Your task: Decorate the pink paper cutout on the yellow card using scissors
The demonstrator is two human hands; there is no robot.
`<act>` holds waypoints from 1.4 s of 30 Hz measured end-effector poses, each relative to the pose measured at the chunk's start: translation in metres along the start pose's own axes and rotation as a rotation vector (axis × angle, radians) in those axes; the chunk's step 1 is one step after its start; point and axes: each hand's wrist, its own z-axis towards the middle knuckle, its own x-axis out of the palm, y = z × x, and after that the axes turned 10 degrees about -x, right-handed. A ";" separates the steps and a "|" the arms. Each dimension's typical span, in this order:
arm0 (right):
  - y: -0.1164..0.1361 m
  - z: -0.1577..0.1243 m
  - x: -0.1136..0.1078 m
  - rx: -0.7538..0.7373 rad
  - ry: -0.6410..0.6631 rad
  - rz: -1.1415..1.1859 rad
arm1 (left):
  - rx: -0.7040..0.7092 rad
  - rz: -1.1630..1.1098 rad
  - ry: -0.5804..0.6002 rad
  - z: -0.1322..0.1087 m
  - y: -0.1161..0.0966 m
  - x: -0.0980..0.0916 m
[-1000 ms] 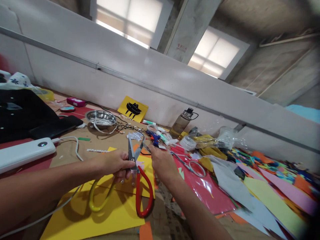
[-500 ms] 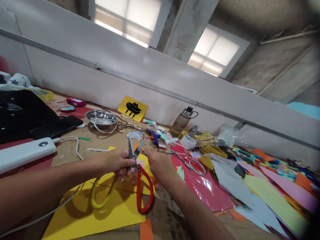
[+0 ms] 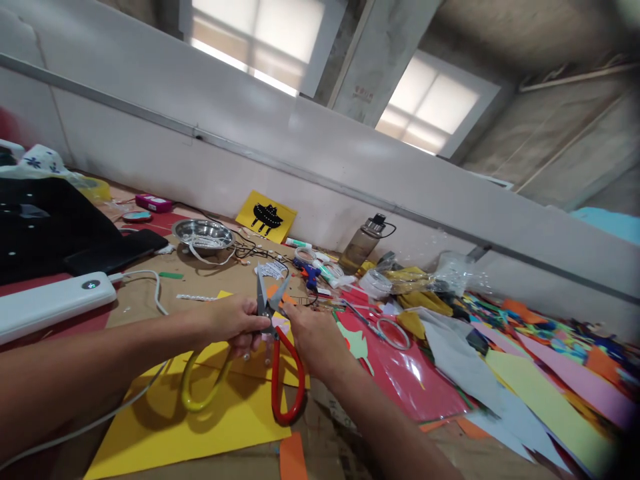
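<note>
A pair of scissors [image 3: 289,378], with one red and one yellow handle loop, is held above the yellow sheets with its blades apart, pointing away from me. My left hand [image 3: 243,327] is closed around it near the pivot, thumb lying across the metal. Small white beads show below these fingers, beside a pinkish piece that I cannot make out fully. From the other side, my right hand [image 3: 315,337] pinches at the right blade, its fingertips partly hidden. Neither hand is in the handle loops. Yellow paper [image 3: 200,433] lies underneath on the cardboard.
A metal bowl [image 3: 203,233] stands behind my left hand, with a white power bank [image 3: 55,307] to the left. Farther right are a bottle [image 3: 363,243], another pair of scissors [image 3: 380,328], a blue glue gun [image 3: 311,275] and coloured paper scraps [image 3: 550,333].
The red handle loop has shifted slightly left and up. My right hand has turned a little, and more of the pale green cutout beside it shows. Both hands keep their hold.
</note>
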 end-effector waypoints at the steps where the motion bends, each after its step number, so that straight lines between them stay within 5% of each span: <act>1: -0.001 0.000 0.000 0.014 -0.012 0.002 | 0.002 -0.001 -0.003 0.001 0.000 0.000; 13: -0.009 0.002 0.002 0.150 -0.021 -0.036 | -0.013 -0.010 -0.010 -0.003 -0.001 0.001; 18: -0.006 0.001 0.006 0.044 -0.001 0.000 | -0.015 -0.041 -0.023 -0.003 -0.002 0.003; 24: -0.026 0.004 0.008 0.316 -0.257 0.016 | 0.060 -0.070 0.087 -0.004 -0.002 0.002; 27: -0.027 0.001 0.007 0.293 -0.459 0.278 | 0.144 -0.094 0.170 -0.005 -0.003 -0.004; 31: -0.017 -0.007 0.004 0.190 -0.638 0.907 | 0.263 -0.264 0.167 -0.006 -0.007 -0.011; 36: 0.008 -0.021 -0.005 0.038 -0.422 1.657 | 0.404 -0.437 0.012 -0.004 -0.006 -0.018; 42: 0.037 -0.023 -0.031 -0.017 -0.403 1.832 | 0.497 -0.310 -0.138 0.004 -0.001 -0.015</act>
